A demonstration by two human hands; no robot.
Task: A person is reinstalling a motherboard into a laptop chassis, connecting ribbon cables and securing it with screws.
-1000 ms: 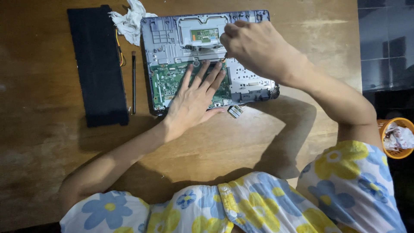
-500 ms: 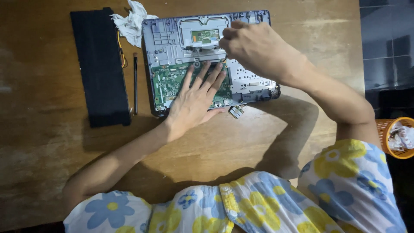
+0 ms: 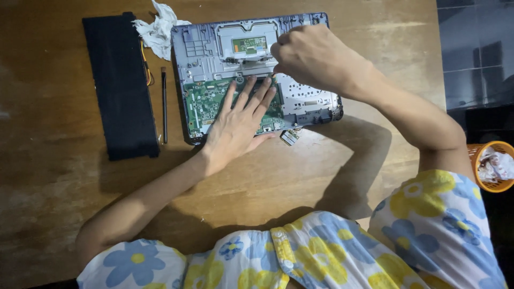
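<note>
An opened laptop base [image 3: 209, 45] lies on the wooden table [image 3: 321, 176], its grey inner frame and green circuit board [image 3: 201, 104] exposed. My left hand [image 3: 238, 126] lies flat on the circuit board, fingers spread. My right hand [image 3: 313, 56] hovers over the laptop's middle with fingers pinched together at a spot just above the board; whatever it pinches is too small to see. A small loose card [image 3: 289, 137] pokes out at the laptop's near edge.
A long black battery pack [image 3: 120, 85] with yellow wires lies left of the laptop. A thin dark tool [image 3: 164, 104] rests between them. Crumpled white tissue [image 3: 158, 29] sits at the back. An orange basket [image 3: 495, 166] with paper stands off the table at right.
Both hands stay nearly where they were; the right hand's fingers shift slightly over the laptop's middle.
</note>
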